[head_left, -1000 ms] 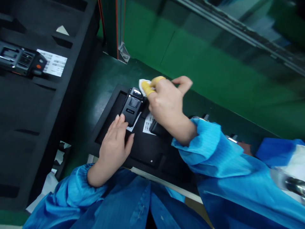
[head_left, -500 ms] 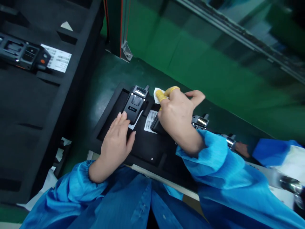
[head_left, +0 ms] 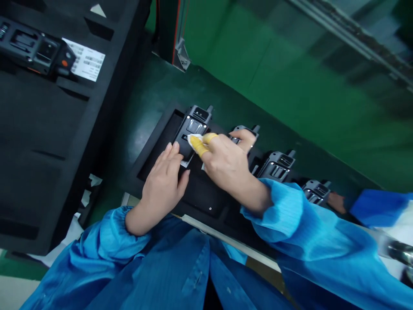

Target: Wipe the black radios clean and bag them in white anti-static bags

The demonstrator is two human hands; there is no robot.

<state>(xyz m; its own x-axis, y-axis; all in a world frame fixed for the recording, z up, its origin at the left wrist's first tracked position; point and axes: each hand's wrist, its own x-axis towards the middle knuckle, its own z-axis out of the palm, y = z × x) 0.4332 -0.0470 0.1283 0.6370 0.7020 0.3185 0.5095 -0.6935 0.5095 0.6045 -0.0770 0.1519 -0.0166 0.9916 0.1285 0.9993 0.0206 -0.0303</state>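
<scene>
A black two-way radio (head_left: 193, 125) lies face down in a black foam tray (head_left: 151, 142), with a printed label partly under its lower end. The fingertips of my left hand (head_left: 164, 185) rest on the radio's lower end, fingers stretched out. My right hand (head_left: 226, 161) wears yellow finger cots and pinches a small white wipe (head_left: 195, 138) against the radio's back, covering part of its lettering. Beneath my right hand, a second radio (head_left: 240, 129) is largely hidden. Farther right lie a third radio (head_left: 278, 165) and another radio (head_left: 316, 191).
At the left stands a larger black foam tray (head_left: 106, 107) holding a radio (head_left: 35, 47) and a white barcode label (head_left: 86, 60). A green panel (head_left: 251, 56) rises behind the bench. Another person's hand (head_left: 336, 202) shows at the right, near a blue sleeve (head_left: 374, 206).
My right hand has moved left with the wipe, from beside the second radio onto the first radio's back. My left hand stays on the first radio. The view has shifted slightly.
</scene>
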